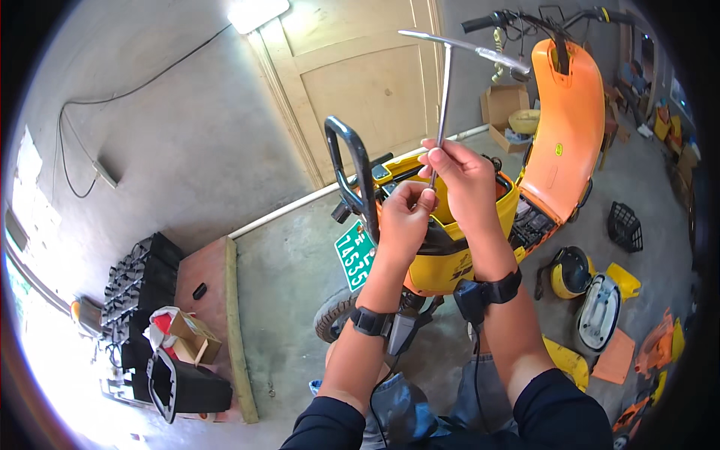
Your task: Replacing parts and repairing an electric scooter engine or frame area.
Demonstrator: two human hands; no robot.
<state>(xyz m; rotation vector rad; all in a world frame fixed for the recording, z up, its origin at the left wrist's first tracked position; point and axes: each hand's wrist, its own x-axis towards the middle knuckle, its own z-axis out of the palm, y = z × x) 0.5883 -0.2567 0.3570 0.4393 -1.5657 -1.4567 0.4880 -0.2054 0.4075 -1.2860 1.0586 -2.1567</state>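
Observation:
In the head view, a silver T-shaped metal tool (446, 90) stands nearly upright, its crossbar at the top. My right hand (460, 177) pinches its shaft, and my left hand (406, 213) grips the lower end just below and to the left. Behind and beneath both hands is a yellow-and-black scooter body (446, 274) with an open top, a black grab bar (352, 142) and a green plate (354, 259). The scooter's orange front panel (561, 142) and handlebar (487, 20) extend to the upper right.
Loose scooter panels (611, 352), a helmet-like yellow-and-black item (570, 270) and a black basket (624, 225) lie right. Black cases (150, 274), a cardboard box (191, 337) and a raised pink slab (210, 277) are left. A beige door (367, 90) is behind.

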